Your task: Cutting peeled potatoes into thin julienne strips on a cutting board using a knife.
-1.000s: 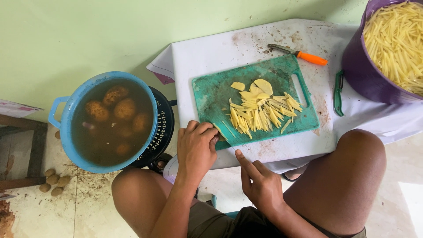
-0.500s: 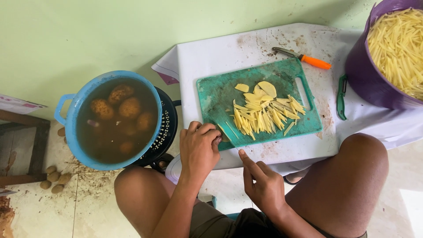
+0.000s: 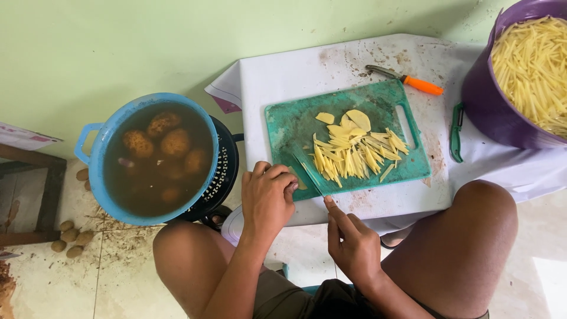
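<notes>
A green cutting board lies on a white cloth-covered stand. On it are cut potato strips and a few flat potato slices. My left hand is curled at the board's near left corner, its fingertips pressing a small pale potato piece. My right hand grips a thin knife with the index finger laid along its back. The blade points up-left over the board corner, right beside my left fingertips.
A blue pot of murky water with unpeeled potatoes stands on a black stand at left. A purple bucket full of potato strips is at right. An orange-handled peeler and a green peeler lie on the cloth. Small potatoes lie on the floor.
My right hand has moved up toward the board, bringing the knife blade over its near corner next to my left fingertips. My left hand has stayed at the corner.
</notes>
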